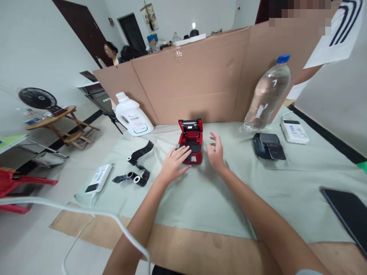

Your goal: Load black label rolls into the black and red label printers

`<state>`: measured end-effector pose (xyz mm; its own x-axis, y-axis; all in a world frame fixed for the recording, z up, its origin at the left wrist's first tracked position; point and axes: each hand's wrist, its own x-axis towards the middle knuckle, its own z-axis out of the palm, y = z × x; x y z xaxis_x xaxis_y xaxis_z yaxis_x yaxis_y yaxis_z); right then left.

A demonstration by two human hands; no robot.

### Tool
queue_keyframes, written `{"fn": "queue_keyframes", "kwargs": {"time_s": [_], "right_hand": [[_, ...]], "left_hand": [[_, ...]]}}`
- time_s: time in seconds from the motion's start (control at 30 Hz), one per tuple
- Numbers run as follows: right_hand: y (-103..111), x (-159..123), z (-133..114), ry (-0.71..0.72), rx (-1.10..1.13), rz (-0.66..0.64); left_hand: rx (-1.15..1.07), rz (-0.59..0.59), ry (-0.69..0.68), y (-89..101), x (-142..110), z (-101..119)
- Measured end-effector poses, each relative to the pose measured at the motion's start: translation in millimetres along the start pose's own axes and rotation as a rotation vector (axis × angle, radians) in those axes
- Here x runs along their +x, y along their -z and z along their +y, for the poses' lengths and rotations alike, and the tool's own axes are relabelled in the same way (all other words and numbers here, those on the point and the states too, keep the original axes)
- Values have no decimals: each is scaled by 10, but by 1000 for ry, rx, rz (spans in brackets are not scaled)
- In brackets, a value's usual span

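Observation:
A small red and black label printer [196, 151] stands on the green cloth with its lid tipped up at the back. My left hand [177, 162] lies over its front left part, fingers stretched across the black top. To the right of the printer, my right hand [215, 152] hovers with its fingers apart and slightly curled, holding nothing. Several small rolls of black film [139, 179], partly unwound, lie to the left of my left hand. A dark portable printer [268, 146] with a black strip at its front sits off to the right.
A cardboard panel [195, 84] rises behind the cloth. In front of it stand a white detergent jug [134, 116] and a large water bottle [268, 95]. White power banks [99, 177] lie at both sides, and a black phone [348, 214] at right. A white cable [114, 217] crosses the lower left.

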<state>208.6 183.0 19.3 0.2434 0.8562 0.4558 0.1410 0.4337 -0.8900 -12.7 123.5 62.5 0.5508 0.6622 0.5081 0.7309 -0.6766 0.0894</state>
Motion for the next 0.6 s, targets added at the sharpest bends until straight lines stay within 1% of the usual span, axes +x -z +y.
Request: {"fn": "queue_keyframes", "kwargs": {"time_s": [0.07, 0.17, 0.23, 0.27, 0.33, 0.47, 0.53, 0.6], "right_hand": [[-68, 294, -3, -100, 67, -5], [-260, 722, -16, -201, 172, -42], [-377, 888, -38, -220, 221, -68], [-413, 917, -54, -211, 234, -70], [-432, 864, -88, -168, 230, -58], [-325, 493, -130, -90, 143, -46], [-279, 318, -126, -111, 125, -55], [-271, 211, -108, -185, 163, -60]], "left_hand": [[64, 116, -8, -151, -121, 17], [123, 264, -32, -306, -147, 70], [153, 320, -50, -350, -133, 130], [164, 336, -55, -361, -129, 159], [178, 362, -54, -375, -132, 199], [177, 394, -52, -408, -154, 202], [167, 380, -37, -423, -165, 194], [157, 356, -19, -428, -173, 198]]}}
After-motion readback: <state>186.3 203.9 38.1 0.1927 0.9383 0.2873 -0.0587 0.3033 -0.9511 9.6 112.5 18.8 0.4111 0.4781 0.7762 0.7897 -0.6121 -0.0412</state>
